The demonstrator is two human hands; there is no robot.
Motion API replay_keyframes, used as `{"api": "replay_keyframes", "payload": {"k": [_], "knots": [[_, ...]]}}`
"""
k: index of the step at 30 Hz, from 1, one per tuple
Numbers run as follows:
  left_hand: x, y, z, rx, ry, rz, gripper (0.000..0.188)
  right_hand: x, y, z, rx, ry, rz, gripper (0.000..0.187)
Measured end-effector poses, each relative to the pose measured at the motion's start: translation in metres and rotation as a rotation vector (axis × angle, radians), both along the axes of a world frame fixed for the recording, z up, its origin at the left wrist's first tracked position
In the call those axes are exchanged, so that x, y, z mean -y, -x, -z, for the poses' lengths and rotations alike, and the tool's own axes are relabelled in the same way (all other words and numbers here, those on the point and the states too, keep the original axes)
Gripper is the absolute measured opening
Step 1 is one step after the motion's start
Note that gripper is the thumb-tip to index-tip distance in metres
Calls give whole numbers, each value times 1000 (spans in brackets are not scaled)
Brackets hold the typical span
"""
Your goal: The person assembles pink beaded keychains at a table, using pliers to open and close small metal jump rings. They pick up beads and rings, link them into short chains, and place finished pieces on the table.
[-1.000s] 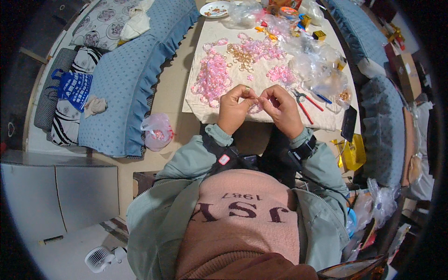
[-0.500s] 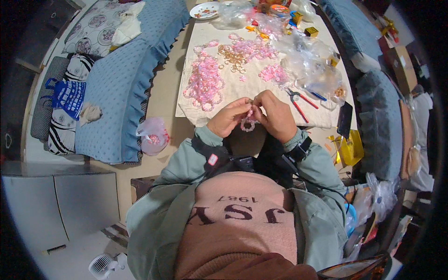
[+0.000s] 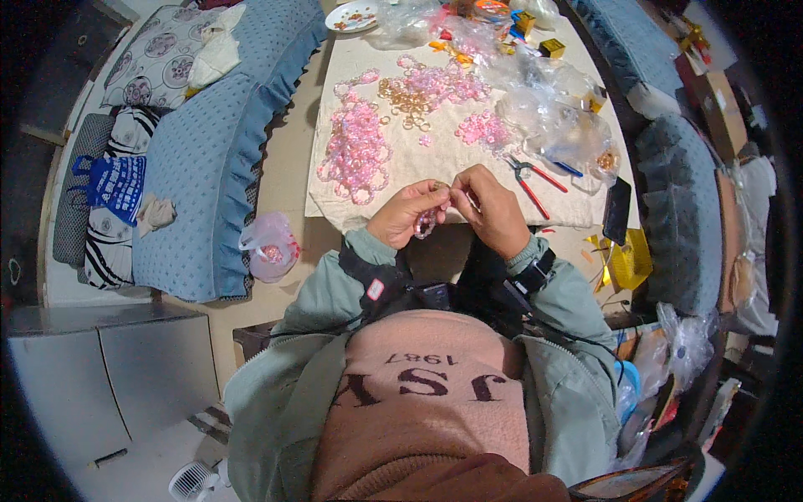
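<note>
My left hand (image 3: pixel 401 217) is closed in a pinch on a small loop of pink and clear beads (image 3: pixel 426 223), which hangs below the fingers just off the table's near edge. A small gold-coloured bit (image 3: pixel 439 186) shows at my left fingertips. My right hand (image 3: pixel 493 213) is pinched shut against the left fingertips; what lies between its fingers is too small to make out. Beyond the hands, a large heap of pink beaded loops (image 3: pixel 355 146) lies on the left of the cloth-covered table (image 3: pixel 335 207). Gold rings (image 3: pixel 406 102) and loose pink beads (image 3: pixel 483 129) lie farther right.
Red-handled pliers (image 3: pixel 535 186) and a blue pen (image 3: pixel 567 168) lie right of my hands. A dark phone (image 3: pixel 617 211) is at the right edge. Clear plastic bags (image 3: pixel 556 105) cover the right side; a plate (image 3: pixel 350 17) stands far left. Blue-covered seats (image 3: pixel 196 159) flank the table.
The beaded loop has swung left and turned more edge-on under my left fingers. My right fingers have shifted slightly off the loop. The whole view has moved a little.
</note>
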State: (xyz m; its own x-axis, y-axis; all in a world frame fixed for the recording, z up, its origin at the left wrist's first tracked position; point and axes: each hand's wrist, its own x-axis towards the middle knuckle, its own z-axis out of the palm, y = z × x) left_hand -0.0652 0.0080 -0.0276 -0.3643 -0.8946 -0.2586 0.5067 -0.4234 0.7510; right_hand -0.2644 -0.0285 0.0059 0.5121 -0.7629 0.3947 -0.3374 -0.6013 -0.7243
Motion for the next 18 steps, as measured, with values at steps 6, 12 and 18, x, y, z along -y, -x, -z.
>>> {"api": "replay_keyframes", "payload": {"k": [6, 12, 18], "knots": [[7, 0, 5, 61, 36, -103, 17, 29, 43, 27, -175, 292, 262, 39], [10, -1, 5, 78, 7, -115, 17, 42, 100, 72, -674, 136, 568, 75], [10, 0, 2, 120, 68, -109, 18, 61, 124, 98, -566, 208, 496, 60]]}}
